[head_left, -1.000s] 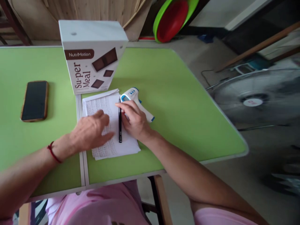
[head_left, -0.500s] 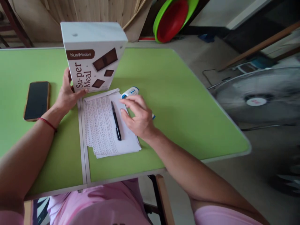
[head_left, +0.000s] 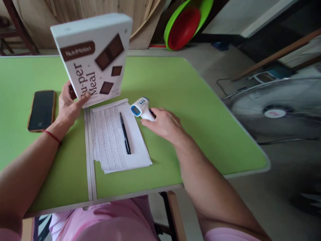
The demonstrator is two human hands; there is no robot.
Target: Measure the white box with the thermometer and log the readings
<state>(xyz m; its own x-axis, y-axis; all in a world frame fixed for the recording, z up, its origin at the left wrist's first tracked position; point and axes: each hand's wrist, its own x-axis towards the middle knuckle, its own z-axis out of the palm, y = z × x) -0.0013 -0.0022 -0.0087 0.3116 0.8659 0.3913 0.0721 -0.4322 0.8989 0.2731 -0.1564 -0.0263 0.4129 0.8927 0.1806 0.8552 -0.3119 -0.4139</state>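
Note:
My left hand grips the lower left corner of a white box printed with brown chocolate pieces, thumb on its front. The box is tilted and looks raised off the table. The fingers of my right hand are closed round the handle of a white and blue infrared thermometer, its small screen facing me. Between my hands lie handwritten paper sheets, with a black pen on top. Left of my left hand is a phone in a brown case, screen dark.
All this is on a green table with a pale edge and a seam. A fan stands beyond its right side. Red and green basins lean behind it, and a dark wooden chair is at the far left.
My right hand has closed on the thermometer's handle and moved slightly right. My left hand has tilted the box and shifted it to the left and up.

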